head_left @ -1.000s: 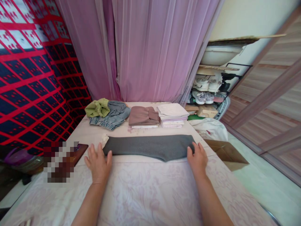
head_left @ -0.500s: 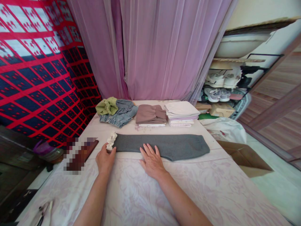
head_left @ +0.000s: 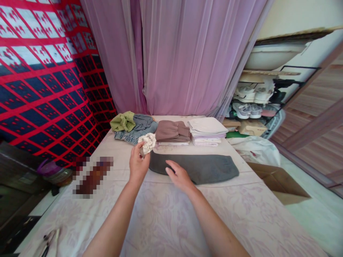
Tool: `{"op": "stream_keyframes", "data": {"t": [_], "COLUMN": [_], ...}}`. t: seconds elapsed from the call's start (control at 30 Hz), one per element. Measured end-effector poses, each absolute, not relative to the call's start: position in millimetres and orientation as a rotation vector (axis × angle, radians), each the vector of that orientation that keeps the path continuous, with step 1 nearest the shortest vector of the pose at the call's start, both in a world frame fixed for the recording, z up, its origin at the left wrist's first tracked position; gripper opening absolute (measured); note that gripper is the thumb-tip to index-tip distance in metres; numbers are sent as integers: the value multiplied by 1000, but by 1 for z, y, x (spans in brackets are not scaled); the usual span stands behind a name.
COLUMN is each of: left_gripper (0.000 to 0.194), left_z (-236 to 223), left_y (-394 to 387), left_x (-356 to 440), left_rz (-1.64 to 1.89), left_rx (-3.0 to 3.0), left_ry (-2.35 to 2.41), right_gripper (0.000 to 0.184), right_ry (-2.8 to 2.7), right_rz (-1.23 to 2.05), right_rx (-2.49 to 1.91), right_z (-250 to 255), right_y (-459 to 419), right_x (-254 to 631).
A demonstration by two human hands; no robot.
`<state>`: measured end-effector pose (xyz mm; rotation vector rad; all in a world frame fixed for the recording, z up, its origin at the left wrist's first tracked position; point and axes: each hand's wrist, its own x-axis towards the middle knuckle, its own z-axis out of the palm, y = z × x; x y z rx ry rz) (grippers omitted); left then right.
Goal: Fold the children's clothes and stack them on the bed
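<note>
Dark grey trousers (head_left: 214, 167), folded lengthwise, lie across the bed in the head view, with a cream ruffled cuff (head_left: 148, 142) at the left end. My left hand (head_left: 138, 164) has its fingers closed on that cuff end and holds it raised off the bed. My right hand (head_left: 180, 175) rests at the near edge of the trousers, about mid-length, fingers and thumb apart. Part of the fabric is hidden behind it.
Along the far edge sit a green garment (head_left: 123, 122), blue jeans (head_left: 125, 136), folded brown clothing (head_left: 173, 131) and a stack of pale clothes (head_left: 206, 130). A pixelated reddish object (head_left: 93, 176) lies left. An open cardboard box (head_left: 278, 182) stands right of the bed.
My left hand has gripped the cuff end, lifted it and brought it rightward. My right hand has moved from the right end to the middle of the trousers. The view has shifted slightly.
</note>
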<state>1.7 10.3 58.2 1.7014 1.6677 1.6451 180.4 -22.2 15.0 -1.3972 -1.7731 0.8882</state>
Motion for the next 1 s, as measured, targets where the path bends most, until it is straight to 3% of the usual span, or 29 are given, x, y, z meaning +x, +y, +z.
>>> {"op": "stream_keyframes", "data": {"t": [0.17,0.37,0.53,0.77,0.9,1.0], "left_gripper": [47,53,55,48,66,75], "left_z": [71,61,49,40,20,0], "left_y": [11,1,-12,-22,-17,-11], "left_x": [44,93,125,115,84,66], "left_rz": [1496,1157,965,975,1045,1027], "left_rx": [2170,2444,2579,2600,2445,2237], "left_ry": [1506,1367,1210,1122,1442,1604], "right_gripper": [51,52,36,68,71,61], "right_ry": [-962,-666,-639,-612,-601,-655], "right_rz": [1428,1637,1597,1420,1400,1416], "right_rx": [-1165,-1059,-1022,-1293,-1351,-1356], "right_z": [43,63,61,45,37,34], "right_y": [-1,4,6,21,23,21], "right_x": [216,245,257,268,273,283]}}
